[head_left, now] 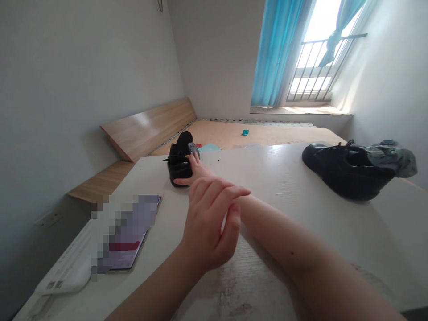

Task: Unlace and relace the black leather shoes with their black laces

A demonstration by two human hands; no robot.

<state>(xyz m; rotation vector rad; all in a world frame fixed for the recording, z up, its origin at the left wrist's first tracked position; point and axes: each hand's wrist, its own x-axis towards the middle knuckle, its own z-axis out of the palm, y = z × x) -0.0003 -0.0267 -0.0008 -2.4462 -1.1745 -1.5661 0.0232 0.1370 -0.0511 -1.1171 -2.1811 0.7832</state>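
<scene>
My right hand (194,171) reaches far across the white table (301,209) and grips a black shoe (179,160) at the table's far left edge. Its fingers wrap the shoe's side and the thumb lies along its sole. Nearer to me, my left hand (210,227) hovers over my right forearm. Its fingers are loosely curled and apart, and nothing is in them. A second black shoe (344,171) lies on its side at the table's right, well away from both hands. A grey-green cloth (391,156) is stuffed into its opening.
A phone (130,232) with a blurred screen lies at the table's left, on a white board (67,272). Beyond the table is a bare wooden bed base (254,133) with a wooden headboard (147,127). At the back is a barred window with blue curtains (277,49).
</scene>
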